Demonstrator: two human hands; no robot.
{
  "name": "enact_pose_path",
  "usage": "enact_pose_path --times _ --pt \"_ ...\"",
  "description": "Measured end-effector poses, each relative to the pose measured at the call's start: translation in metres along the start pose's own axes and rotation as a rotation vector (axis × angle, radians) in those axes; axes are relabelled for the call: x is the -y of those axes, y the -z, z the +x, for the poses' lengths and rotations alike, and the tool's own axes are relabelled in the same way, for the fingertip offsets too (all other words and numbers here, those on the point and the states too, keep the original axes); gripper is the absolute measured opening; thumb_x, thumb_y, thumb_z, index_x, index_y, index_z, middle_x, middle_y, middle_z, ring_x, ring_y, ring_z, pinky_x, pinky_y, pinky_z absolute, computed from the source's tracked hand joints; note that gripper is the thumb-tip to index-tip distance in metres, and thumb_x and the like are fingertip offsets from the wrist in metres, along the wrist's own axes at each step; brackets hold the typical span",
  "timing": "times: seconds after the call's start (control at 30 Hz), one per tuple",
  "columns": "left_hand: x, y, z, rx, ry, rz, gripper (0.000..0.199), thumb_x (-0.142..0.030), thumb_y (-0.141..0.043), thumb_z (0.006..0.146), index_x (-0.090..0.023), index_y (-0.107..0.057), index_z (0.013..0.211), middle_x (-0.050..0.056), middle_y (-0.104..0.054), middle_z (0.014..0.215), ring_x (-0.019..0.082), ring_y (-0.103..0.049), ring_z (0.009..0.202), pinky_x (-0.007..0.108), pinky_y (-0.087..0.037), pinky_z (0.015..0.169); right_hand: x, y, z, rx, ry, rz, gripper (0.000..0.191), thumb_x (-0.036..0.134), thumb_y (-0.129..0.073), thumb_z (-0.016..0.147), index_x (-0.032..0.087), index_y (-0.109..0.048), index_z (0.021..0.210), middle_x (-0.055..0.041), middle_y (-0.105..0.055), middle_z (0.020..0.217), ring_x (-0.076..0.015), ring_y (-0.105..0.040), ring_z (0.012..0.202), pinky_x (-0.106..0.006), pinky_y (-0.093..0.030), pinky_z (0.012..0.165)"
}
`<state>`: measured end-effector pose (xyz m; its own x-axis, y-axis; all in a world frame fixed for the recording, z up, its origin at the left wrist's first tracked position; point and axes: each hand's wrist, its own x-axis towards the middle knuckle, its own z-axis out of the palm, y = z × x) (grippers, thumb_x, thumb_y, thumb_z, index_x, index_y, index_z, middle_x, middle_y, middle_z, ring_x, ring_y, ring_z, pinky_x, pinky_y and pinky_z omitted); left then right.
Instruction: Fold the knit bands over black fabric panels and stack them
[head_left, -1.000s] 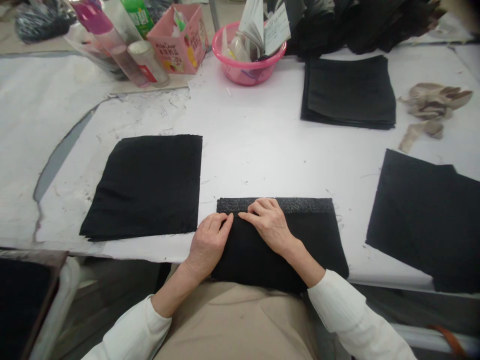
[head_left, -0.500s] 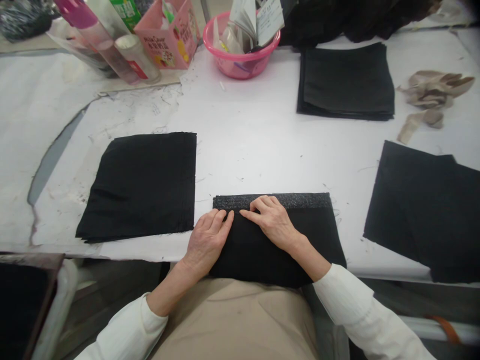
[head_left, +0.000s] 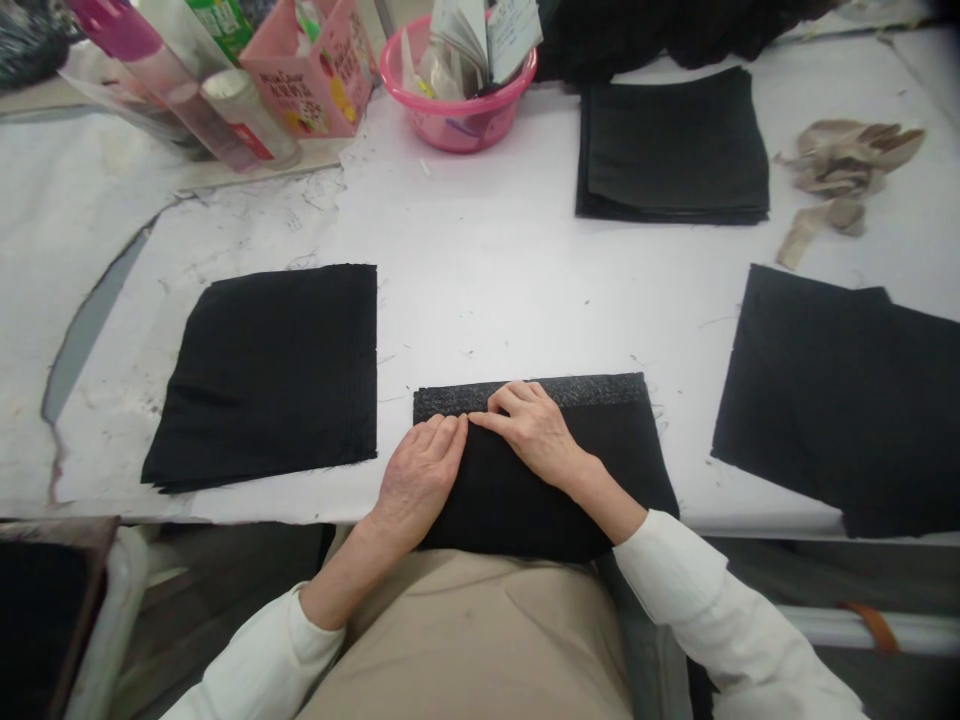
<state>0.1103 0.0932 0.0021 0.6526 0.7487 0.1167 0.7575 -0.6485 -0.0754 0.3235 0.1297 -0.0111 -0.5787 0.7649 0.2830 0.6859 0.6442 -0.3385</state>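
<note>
A black fabric piece lies at the table's front edge, overhanging toward my lap. Along its far edge runs a speckled grey-black strip. My left hand rests on the left part of the fabric, its fingers held together and pinching the cloth just below the strip. From the right, my right hand has its fingers curled over the strip, with thumb and fingers closed on the cloth. The two thumb tips meet at the strip's lower edge. What lies under the fingertips is hidden.
Black fabric stacks lie at left, at back right and at right. A beige fabric strip is crumpled at far right. A pink basin, pink box and bottles stand along the back.
The view has shifted, so the scene sits further left and slightly higher. My left hand has moved slightly right along the fabric, closing the small gap between the thumbs.
</note>
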Motion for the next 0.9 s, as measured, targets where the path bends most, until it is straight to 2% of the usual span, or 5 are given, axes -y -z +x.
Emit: enact_pose_path --times 0.23,0.4,0.67,0.9 --pt "-0.002 0.002 0.002 0.038 0.006 -0.018 0.043 -0.01 -0.045 0.095 -0.01 -0.049 0.137 0.015 -0.06 0.114 0.028 -0.055 0.113 0.041 -0.048 0.095 -0.017 0.01 -0.013 -0.007 -0.028 0.047 0.021 0.025 -0.053 0.096 0.028 -0.069 0.109 -0.0032 -0.06 0.094 -0.0161 -0.047 0.093 -0.032 -0.036 0.083" --pt "-0.001 0.001 0.001 0.041 -0.004 -0.015 0.045 -0.01 -0.046 0.094 -0.011 -0.048 0.139 0.013 -0.06 0.111 0.028 -0.054 0.113 0.041 -0.049 0.094 -0.019 0.012 -0.017 0.003 -0.021 0.036 0.021 0.025 -0.054 0.095 0.028 -0.069 0.11 -0.0036 -0.06 0.096 -0.0167 -0.047 0.093 -0.032 -0.036 0.08" --pt "0.001 0.0 0.008 0.072 -0.064 -0.041 0.044 -0.007 -0.043 0.094 -0.008 -0.049 0.137 0.014 -0.057 0.122 0.027 -0.053 0.115 0.04 -0.045 0.099 -0.017 0.012 -0.017 0.017 -0.013 0.006 0.023 0.024 -0.05 0.097 0.027 -0.068 0.111 -0.0044 -0.059 0.098 -0.0172 -0.047 0.095 -0.033 -0.036 0.081" --pt "-0.001 0.001 0.014 0.119 -0.068 -0.027 0.05 -0.009 -0.044 0.093 -0.016 -0.044 0.143 0.013 -0.059 0.118 0.026 -0.054 0.113 0.041 -0.045 0.095 -0.025 0.019 -0.022 0.006 -0.008 0.033 0.021 0.025 -0.052 0.096 0.027 -0.068 0.109 -0.0035 -0.06 0.096 -0.0165 -0.048 0.095 -0.033 -0.036 0.083"
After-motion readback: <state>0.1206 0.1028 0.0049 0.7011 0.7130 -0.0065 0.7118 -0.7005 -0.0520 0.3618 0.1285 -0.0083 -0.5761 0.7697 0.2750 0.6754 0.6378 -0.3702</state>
